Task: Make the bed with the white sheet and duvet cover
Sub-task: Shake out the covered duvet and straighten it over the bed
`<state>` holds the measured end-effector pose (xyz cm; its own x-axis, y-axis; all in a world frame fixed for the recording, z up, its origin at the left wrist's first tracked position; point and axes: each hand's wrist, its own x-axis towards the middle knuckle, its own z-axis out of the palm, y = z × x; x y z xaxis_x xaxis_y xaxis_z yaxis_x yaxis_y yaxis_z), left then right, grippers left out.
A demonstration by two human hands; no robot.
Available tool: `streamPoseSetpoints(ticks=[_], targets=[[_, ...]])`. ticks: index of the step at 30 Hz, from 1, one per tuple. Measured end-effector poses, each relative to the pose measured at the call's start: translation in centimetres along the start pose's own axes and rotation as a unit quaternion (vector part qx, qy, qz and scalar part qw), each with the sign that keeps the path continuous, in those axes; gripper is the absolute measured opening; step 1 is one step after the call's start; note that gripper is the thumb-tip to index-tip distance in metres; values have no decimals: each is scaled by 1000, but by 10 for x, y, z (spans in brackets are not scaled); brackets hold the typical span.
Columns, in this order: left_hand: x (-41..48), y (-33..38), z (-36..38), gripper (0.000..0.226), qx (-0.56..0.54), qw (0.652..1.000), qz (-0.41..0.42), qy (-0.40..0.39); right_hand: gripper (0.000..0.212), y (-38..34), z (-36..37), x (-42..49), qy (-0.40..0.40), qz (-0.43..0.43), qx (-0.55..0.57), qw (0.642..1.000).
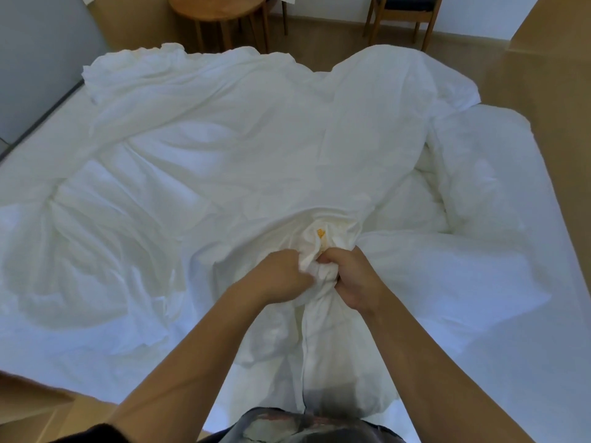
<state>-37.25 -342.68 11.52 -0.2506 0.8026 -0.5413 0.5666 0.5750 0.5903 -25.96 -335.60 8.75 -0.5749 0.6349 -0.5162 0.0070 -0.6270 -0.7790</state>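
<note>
A crumpled white duvet cover point(224, 148) lies spread over most of the bed. A thicker white duvet point(473, 193) is bunched along the right side. Both hands meet at the near middle of the bed. My left hand point(281, 273) grips a bunched fold of the white cover. My right hand point(351, 276) clutches the same bunch from the right, knuckles almost touching the left. A small orange mark point(320, 232) shows on the fabric just beyond the fingers. The white sheet point(19, 251) shows on the mattress at the left.
A round wooden table point(217, 8) stands beyond the far edge of the bed, and a wooden chair point(403, 14) stands to its right. Wood-coloured floor point(556, 75) runs along the right side. A grey wall point(38, 52) borders the left.
</note>
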Motion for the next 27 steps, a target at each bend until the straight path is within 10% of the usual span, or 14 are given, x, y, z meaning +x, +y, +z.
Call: streamPoseSetpoints(ticks=[10, 20, 27], targets=[[28, -3, 7, 37, 57, 996, 45, -54, 20, 9, -19, -6, 28, 24, 79, 996], [23, -7, 10, 27, -240, 969, 17, -58, 36, 20, -26, -15, -6, -1, 248, 969], [21, 5, -1, 31, -143, 985, 45, -83, 31, 22, -25, -11, 5, 46, 261, 964]])
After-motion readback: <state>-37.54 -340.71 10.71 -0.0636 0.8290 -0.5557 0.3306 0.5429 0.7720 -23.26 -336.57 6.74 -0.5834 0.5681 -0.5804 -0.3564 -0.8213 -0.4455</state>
